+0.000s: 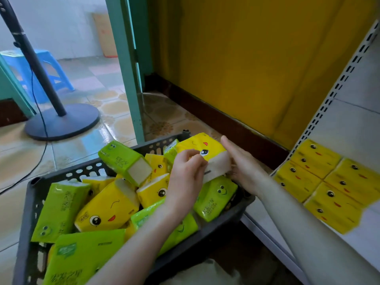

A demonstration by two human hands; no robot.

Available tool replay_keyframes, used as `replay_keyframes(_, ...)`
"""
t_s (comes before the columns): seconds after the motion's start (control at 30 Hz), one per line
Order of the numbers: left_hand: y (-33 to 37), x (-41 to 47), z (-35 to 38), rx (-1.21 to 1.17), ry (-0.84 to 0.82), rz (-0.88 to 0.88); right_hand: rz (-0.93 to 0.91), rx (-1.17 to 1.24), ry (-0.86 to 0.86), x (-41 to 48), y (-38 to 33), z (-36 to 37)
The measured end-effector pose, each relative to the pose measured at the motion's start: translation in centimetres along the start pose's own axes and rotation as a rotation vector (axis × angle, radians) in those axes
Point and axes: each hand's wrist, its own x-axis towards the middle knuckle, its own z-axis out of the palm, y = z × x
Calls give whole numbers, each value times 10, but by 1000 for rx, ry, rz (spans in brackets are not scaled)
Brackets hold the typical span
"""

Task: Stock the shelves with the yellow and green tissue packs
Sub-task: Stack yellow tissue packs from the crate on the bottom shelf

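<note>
Several yellow packs (320,182) lie on the shelf (349,124) right of the hands; a basket (33,202) of more sits below them. Left hand (185,173) pinches the held pack (197,146) at its near end, right hand (242,163) flat against its side. It looks light, soft and slick, so the long sides seem the best grip.

Bright light from doorway (82,58) side, glare on floor tiles (102,130) -- picture soft, wide-angle bending at edges

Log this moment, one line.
left hand pinches yellow plastic-wrapped tissue pack | right hand flat against it | above dark slotted crate | white shelf: yellow packs
</note>
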Motion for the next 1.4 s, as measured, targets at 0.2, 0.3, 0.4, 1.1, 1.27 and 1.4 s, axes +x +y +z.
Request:
replay_keyframes(0.2,35,8,16,-206,-52,-157,-17,325,169,-10,-11,-37)
replay_keyframes(0.3,43,21,21,-493,-112,-606,-62,477,246,-13,-15,-55)
replay_keyframes(0.4,57,37,37,-812,-382,-937,-38,510,227,-20,-19,-67)
replay_keyframes(1.1,106,58,232,-876,-655,-971,94,657,960,-12,46,-211)
replay_keyframes(1.27,89,60,264,-775,-513,-931,162,337,1011,4,61,-207)
replay_keyframes(1.4,81,57,282,-782,-510,-885,199,307,1021,17,70,-200)
